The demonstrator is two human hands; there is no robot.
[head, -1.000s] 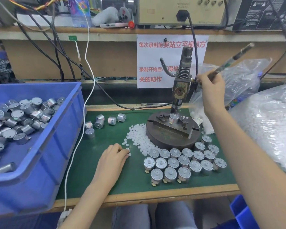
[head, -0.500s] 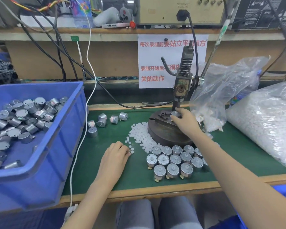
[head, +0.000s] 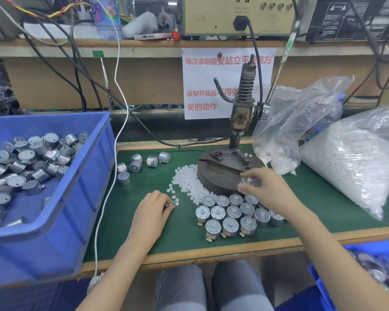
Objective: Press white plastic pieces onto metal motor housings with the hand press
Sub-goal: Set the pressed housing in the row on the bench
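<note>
One motor [head: 247, 181] unloading: right hand [head: 265, 189] pinches it above finished group [head: 229, 212]; left hand [head: 152, 212] pinches white piece [head: 171, 206]. Next, likely: reload press [head: 240, 113].

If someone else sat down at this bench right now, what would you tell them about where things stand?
Left hand: rests on the mat, fingertips pinching a white piece beside the loose pile.
Right hand: grips a motor in front of the press base.
Hand press: no motor under it, lever up.
Done: over a dozen capped motors stand at the mat's front.
Left: set this motor with them, then press the bare motors in the blue bin.
</note>
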